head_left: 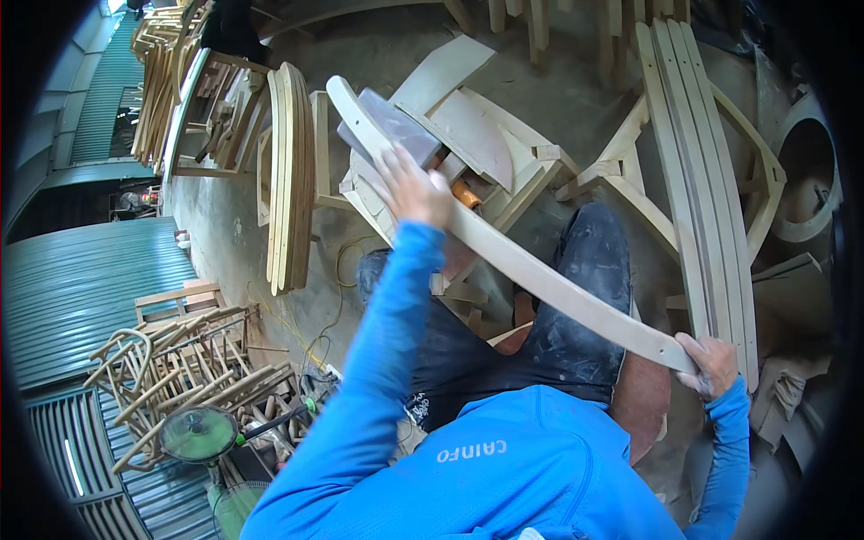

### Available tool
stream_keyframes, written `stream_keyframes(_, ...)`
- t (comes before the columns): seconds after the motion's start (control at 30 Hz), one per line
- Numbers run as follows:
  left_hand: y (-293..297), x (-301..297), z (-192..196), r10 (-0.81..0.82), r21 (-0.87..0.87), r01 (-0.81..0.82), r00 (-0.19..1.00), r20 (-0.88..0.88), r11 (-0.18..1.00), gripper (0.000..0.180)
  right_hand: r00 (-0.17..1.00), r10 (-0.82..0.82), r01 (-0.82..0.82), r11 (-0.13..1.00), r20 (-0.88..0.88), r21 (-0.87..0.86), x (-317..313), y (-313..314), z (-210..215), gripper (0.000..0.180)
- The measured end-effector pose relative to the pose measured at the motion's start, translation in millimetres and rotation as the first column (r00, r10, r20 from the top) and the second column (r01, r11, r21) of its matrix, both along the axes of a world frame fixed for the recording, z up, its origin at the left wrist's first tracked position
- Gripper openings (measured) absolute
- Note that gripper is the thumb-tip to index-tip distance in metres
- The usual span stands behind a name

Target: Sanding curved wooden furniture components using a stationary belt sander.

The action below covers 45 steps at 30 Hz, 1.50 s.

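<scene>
A long, pale, gently curved wooden slat lies diagonally across my lap, with a small hole near each end. My right hand is closed round its near right end. Farther up, my left hand lies over the slat, its fingers wrapped across the far part. Beneath the slat's far end is a grey, flat-topped block on a low wooden frame stand. Curved thin boards and an orange cylindrical part sit there too. The slat hides part of the stand.
Several similar slats rest on a wooden frame at right. More curved pieces stand stacked at left. A yellow cord trails on the floor near a green fan and piled chair frames. A round-holed object stands far right.
</scene>
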<state>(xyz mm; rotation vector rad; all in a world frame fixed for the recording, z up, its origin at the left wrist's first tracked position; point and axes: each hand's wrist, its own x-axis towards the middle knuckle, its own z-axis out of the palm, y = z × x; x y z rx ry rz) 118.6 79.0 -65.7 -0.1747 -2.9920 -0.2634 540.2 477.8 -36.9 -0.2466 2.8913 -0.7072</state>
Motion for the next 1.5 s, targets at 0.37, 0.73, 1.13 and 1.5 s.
stream_keyframes(0.37,-45.6,-108.0,1.6,-0.016,0.081,0.021,0.998,-0.058,0.996,0.077,0.996,0.029,-0.034,0.998,-0.080,-0.061,-106.7,-75.7,11.1,0.074)
stream_keyframes(0.73,-73.3,-213.5,-14.4,0.064,0.034,-0.061,0.994,-0.088,0.998,0.076,0.986,-0.132,0.117,0.982,-0.098,-0.146,-206.5,-179.6,0.5,0.070)
stream_keyframes(1.13,-26.8,-52.8,12.3,0.068,0.124,-0.061,0.996,-0.055,0.990,0.080,0.977,-0.066,0.019,0.974,-0.201,-0.227,-181.2,-181.4,15.8,0.067)
stream_keyframes(1.5,-89.7,-249.1,-4.0,-0.142,0.113,0.164,0.973,-0.179,0.980,0.079,0.902,-0.121,0.100,0.992,-0.415,-0.072,-315.2,-299.2,9.1,0.063)
